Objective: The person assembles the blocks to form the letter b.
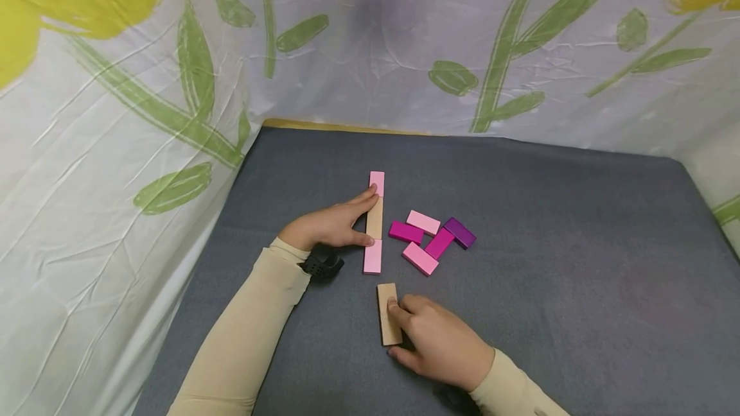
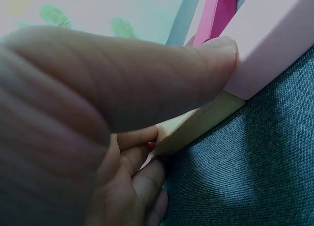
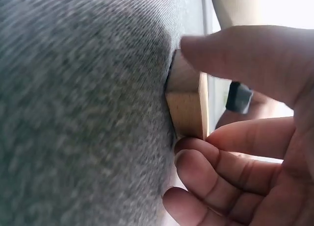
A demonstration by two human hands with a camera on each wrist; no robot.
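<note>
A straight row lies on the dark cloth: a pink block [image 1: 377, 180] at the far end, a plain wooden block [image 1: 374, 218] in the middle, another pink block [image 1: 372, 257] at the near end. My left hand [image 1: 332, 223] touches this row from the left, thumb by the near joint and fingers by the far one. In the left wrist view the straight thumb [image 2: 196, 71] lies against pink. Nearer me, my right hand [image 1: 442, 339] holds a second plain wooden block [image 1: 388, 323] between thumb and fingers; it lies on the cloth [image 3: 83, 118].
Right of the row lies a loose cluster: two pink blocks [image 1: 421, 258], two magenta blocks [image 1: 406, 232] and one purple block [image 1: 460, 233]. A flower-print sheet [image 1: 376, 50] hangs behind the table and along its left side.
</note>
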